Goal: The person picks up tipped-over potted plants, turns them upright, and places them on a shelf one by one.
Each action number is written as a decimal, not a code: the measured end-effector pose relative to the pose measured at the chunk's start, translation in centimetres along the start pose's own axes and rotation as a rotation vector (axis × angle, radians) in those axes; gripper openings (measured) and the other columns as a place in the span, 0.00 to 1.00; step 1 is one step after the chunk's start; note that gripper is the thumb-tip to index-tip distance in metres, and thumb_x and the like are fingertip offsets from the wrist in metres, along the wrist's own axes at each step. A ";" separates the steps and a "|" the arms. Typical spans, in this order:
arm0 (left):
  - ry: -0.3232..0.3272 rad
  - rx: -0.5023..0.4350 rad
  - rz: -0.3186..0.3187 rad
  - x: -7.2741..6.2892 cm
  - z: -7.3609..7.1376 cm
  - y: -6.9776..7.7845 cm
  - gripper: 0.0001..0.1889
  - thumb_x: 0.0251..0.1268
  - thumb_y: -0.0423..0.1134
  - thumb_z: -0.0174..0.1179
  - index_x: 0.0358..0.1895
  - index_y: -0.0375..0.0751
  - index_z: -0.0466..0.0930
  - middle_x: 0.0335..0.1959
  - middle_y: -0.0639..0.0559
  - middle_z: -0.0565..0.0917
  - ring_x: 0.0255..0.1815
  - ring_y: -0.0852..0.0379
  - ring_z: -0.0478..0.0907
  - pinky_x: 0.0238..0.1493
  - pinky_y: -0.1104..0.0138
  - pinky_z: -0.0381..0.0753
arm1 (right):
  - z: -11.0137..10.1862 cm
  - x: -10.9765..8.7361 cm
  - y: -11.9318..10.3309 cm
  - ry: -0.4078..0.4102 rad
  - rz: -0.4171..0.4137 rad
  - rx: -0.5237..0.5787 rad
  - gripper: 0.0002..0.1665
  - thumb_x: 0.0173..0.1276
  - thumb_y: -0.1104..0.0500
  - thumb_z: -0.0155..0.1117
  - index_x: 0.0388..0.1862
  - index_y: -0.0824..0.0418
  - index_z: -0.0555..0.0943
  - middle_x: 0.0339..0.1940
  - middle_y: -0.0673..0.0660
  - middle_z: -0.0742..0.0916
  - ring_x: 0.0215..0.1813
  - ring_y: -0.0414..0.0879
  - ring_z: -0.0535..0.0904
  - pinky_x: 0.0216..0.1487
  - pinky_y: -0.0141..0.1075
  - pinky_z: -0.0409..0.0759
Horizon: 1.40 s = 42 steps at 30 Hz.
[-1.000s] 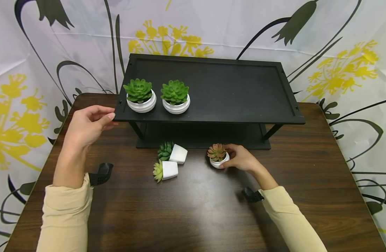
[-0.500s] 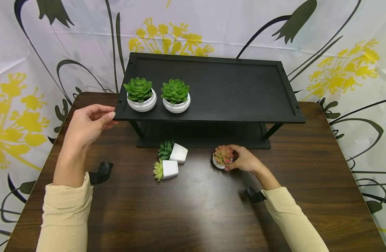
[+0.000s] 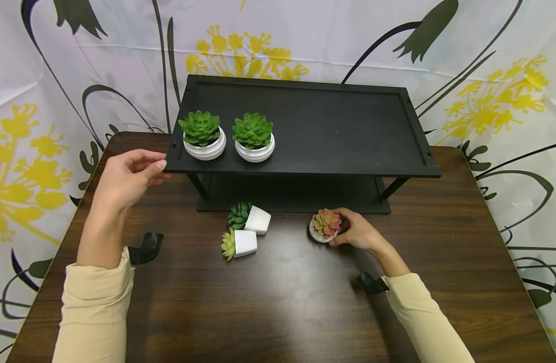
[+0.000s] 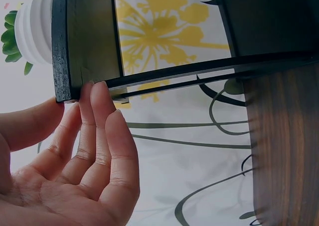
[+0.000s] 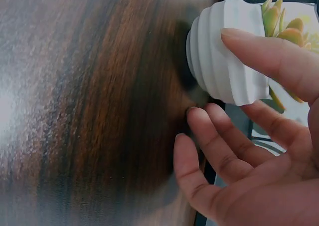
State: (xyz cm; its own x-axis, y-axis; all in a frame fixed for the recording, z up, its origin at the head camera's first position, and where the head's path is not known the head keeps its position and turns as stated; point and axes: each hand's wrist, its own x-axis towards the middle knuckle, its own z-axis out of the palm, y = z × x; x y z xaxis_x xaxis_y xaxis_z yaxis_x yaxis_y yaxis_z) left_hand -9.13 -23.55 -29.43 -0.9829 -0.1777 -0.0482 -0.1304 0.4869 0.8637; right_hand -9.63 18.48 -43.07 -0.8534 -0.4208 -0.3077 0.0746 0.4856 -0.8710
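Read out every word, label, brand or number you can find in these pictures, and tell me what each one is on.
There are none that can be read in any view.
Ribbed white pot in the right hand: no lettering shows.
Black shelf pinched by the left hand: no lettering shows.
Backdrop: printed flowers and stems only.
Black wrist devices: any marking is too small to read.

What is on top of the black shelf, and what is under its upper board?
Two potted green succulents stand on the upper board, toward its left end. Below, the front of the lower board is visible; in the head view, the upper board hides the rest.
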 end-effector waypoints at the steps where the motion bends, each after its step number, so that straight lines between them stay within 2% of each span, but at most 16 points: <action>1: -0.001 -0.005 -0.001 0.0 0.0 0.0 0.15 0.65 0.32 0.54 0.49 0.24 0.73 0.22 0.67 0.77 0.24 0.74 0.77 0.30 0.80 0.77 | 0.0 0.0 0.1 -0.009 -0.008 0.002 0.43 0.42 0.72 0.73 0.59 0.72 0.66 0.43 0.64 0.79 0.40 0.49 0.75 0.40 0.36 0.76; 9: 0.015 0.019 0.015 0.0 0.2 0.1 0.14 0.64 0.32 0.54 0.48 0.25 0.74 0.22 0.68 0.76 0.23 0.74 0.77 0.30 0.79 0.78 | -0.1 0.4 0.2 -0.077 -0.035 0.065 0.46 0.40 0.78 0.70 0.62 0.70 0.65 0.45 0.64 0.78 0.40 0.47 0.75 0.38 0.36 0.78; 14: 0.018 0.023 0.016 0.0 0.1 0.1 0.13 0.64 0.32 0.54 0.48 0.25 0.74 0.22 0.68 0.76 0.23 0.74 0.76 0.30 0.79 0.78 | -0.2 0.6 0.2 -0.076 -0.043 0.044 0.45 0.40 0.77 0.71 0.61 0.70 0.66 0.43 0.63 0.79 0.40 0.47 0.75 0.39 0.35 0.77; 19: 0.018 0.026 0.019 0.0 0.1 0.0 0.13 0.64 0.32 0.54 0.48 0.25 0.74 0.22 0.68 0.77 0.23 0.74 0.76 0.30 0.79 0.78 | -0.1 0.6 0.3 -0.052 -0.043 0.003 0.42 0.40 0.73 0.74 0.58 0.68 0.69 0.42 0.61 0.78 0.39 0.47 0.74 0.40 0.36 0.75; 27: 0.017 0.026 0.008 0.0 0.1 0.0 0.13 0.65 0.32 0.53 0.48 0.25 0.74 0.23 0.68 0.77 0.24 0.75 0.76 0.30 0.79 0.77 | 0.2 -0.1 0.8 0.037 -0.024 -0.020 0.41 0.43 0.68 0.75 0.58 0.65 0.69 0.49 0.62 0.78 0.49 0.52 0.74 0.51 0.46 0.73; 35: 0.020 0.041 0.008 0.0 0.1 0.1 0.13 0.65 0.32 0.54 0.48 0.26 0.75 0.23 0.67 0.77 0.23 0.75 0.76 0.30 0.80 0.77 | 0.3 -0.8 1.1 0.120 -0.009 -0.030 0.41 0.42 0.68 0.75 0.58 0.66 0.69 0.50 0.64 0.77 0.49 0.54 0.75 0.48 0.44 0.75; 42: 0.009 0.022 0.005 0.0 0.1 0.1 0.14 0.65 0.32 0.53 0.48 0.25 0.74 0.22 0.67 0.77 0.23 0.74 0.76 0.30 0.80 0.77 | 0.5 -1.5 0.9 0.168 0.011 0.025 0.40 0.41 0.71 0.75 0.56 0.67 0.69 0.50 0.64 0.78 0.48 0.53 0.75 0.45 0.40 0.76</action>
State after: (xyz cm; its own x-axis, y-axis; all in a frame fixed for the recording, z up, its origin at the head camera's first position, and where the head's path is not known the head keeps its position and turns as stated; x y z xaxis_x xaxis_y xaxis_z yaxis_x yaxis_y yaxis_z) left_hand -9.10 -23.45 -29.38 -0.9823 -0.1831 -0.0393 -0.1285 0.5061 0.8529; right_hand -8.04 19.20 -43.53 -0.9267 -0.2803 -0.2505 0.0953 0.4692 -0.8779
